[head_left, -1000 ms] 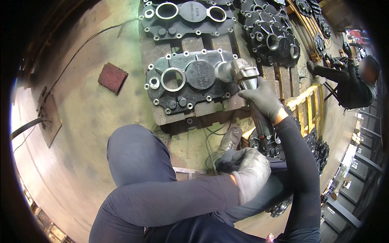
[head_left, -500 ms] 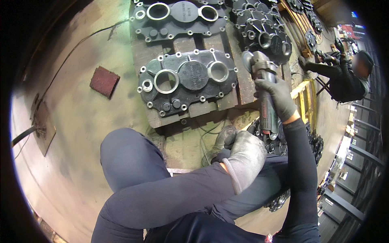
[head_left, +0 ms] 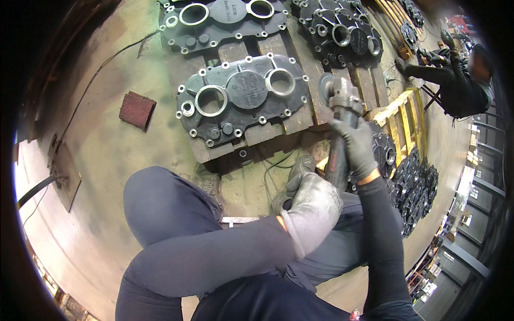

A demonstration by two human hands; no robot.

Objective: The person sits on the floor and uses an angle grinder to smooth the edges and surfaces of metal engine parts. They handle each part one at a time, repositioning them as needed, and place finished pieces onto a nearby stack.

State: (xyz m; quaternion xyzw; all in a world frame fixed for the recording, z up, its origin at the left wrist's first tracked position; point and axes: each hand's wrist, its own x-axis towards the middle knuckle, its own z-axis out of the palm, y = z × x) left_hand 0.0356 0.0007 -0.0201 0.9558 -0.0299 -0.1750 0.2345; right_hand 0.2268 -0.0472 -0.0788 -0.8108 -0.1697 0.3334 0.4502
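Head view. Angle grinder (head_left: pixel 338 120): held upright-tilted, disc end uppermost, just beside the right edge of the nearest cast gearbox cover (head_left: pixel 242 99); contact with the casting could not be told. Right hand (head_left: pixel 354 145), dark glove: clenched around the grinder's body. Left hand (head_left: pixel 313 209), grey glove: closed at the grinder's lower end, below the right hand. Cover lay flat on a wooden pallet (head_left: pixel 300 115), 2 bores facing up. Red block (head_left: pixel 137 109) on the floor, well apart.

The dark-gloved right hand (head_left: pixel 354 147) now holds the grey angle grinder (head_left: pixel 336 109) clear of the black cast-metal gearbox cover (head_left: pixel 242 99), its disc beside the cover's right edge rather than on it.
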